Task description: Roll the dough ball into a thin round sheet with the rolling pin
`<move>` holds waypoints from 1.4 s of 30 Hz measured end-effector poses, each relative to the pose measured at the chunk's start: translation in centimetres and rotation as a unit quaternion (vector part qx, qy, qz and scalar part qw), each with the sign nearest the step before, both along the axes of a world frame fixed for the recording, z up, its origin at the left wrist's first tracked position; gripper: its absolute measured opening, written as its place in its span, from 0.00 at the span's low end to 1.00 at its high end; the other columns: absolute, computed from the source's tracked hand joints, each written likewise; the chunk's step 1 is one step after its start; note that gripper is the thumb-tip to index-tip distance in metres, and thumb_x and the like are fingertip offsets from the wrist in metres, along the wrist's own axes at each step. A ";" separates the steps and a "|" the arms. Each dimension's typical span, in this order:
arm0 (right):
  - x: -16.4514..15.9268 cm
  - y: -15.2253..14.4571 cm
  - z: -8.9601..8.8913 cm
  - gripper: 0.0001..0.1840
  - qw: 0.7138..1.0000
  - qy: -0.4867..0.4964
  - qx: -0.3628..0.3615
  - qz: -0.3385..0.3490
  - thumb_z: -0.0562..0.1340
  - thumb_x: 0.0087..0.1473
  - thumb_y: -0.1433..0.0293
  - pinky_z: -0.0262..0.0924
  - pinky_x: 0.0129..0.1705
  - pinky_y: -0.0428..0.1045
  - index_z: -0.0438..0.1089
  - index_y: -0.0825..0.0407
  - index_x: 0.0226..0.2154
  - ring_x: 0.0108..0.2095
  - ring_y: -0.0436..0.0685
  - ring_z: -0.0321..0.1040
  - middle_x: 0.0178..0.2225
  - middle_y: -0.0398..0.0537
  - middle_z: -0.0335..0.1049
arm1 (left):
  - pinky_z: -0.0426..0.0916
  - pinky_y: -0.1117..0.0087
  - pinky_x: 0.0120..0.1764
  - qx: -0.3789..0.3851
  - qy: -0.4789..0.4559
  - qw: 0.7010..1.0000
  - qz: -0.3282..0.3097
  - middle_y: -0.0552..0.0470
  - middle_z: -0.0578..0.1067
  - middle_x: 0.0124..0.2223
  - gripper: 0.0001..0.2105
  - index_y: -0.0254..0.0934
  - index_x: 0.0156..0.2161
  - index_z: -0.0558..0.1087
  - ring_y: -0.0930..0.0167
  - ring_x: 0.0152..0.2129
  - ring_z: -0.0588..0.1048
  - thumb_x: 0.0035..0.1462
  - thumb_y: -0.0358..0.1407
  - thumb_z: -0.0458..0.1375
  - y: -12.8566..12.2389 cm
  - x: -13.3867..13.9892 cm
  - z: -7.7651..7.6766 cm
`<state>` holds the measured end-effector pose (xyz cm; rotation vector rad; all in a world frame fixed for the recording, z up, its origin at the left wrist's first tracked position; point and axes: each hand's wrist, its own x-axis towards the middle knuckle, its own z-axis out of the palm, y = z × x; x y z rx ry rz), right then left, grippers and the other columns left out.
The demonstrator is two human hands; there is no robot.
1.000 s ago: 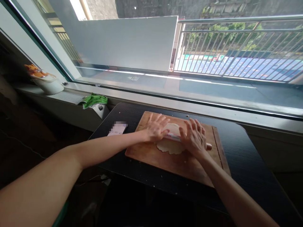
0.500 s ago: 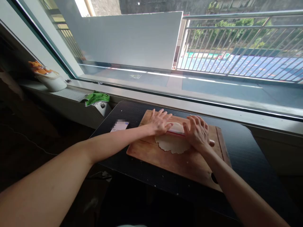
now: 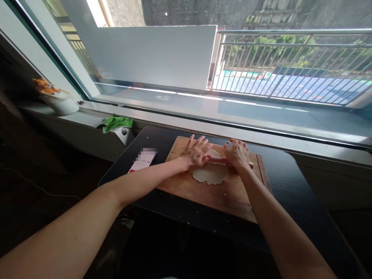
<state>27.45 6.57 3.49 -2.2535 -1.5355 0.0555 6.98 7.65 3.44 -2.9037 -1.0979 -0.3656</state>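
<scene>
A rolling pin [image 3: 218,160] with a pinkish-red barrel lies across a thin, ragged-edged sheet of dough [image 3: 210,174]. The dough rests on a wooden cutting board [image 3: 186,190]. My left hand [image 3: 197,151] presses on the pin's left part, its fingers stretched out and spread; it hides that end. Curved over the right part of the pin is my right hand [image 3: 237,153], fingers bent. The pin's right handle tip pokes out beside that hand. Part of the dough shows beyond the barrel.
The board lies on a black table [image 3: 290,186] below a large window. Left of the board is a phone [image 3: 143,161] with a timer, partly behind my forearm. A green cloth [image 3: 116,123] and a white pot [image 3: 62,102] sit on the ledge at left.
The rolling pin has turned under my hands, and both hands have shifted slightly. My right hand's fingers are more bent. The camera view has tilted up, showing more of the phone.
</scene>
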 end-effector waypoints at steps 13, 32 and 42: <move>2.4 -2.4 0.1 0.25 0.986 -0.130 0.005 0.105 0.48 0.65 0.60 0.51 0.64 0.63 0.74 0.50 0.52 0.65 0.66 0.53 0.61 0.57 0.65 | 0.43 0.43 0.69 -0.123 0.016 0.988 0.094 0.46 0.58 0.72 0.30 0.39 0.69 0.59 0.58 0.70 0.52 0.68 0.50 0.41 3.3 1.9 1.0; 3.7 3.0 1.4 0.33 0.999 -0.026 -0.026 0.013 0.47 0.65 0.54 0.50 0.64 0.66 0.64 0.56 0.62 0.66 0.72 0.51 0.64 0.64 0.61 | 0.44 0.41 0.68 -0.089 -0.018 0.977 0.193 0.42 0.60 0.71 0.29 0.37 0.68 0.59 0.57 0.69 0.52 0.69 0.49 0.39 7.7 3.5 1.8; 3.5 -1.6 -0.7 0.29 0.987 -0.107 0.023 0.113 0.49 0.64 0.55 0.48 0.65 0.63 0.66 0.51 0.59 0.67 0.68 0.50 0.62 0.58 0.64 | 0.43 0.41 0.68 -0.081 0.005 0.994 0.077 0.43 0.60 0.71 0.31 0.40 0.68 0.60 0.55 0.69 0.53 0.67 0.53 0.42 4.1 1.5 0.5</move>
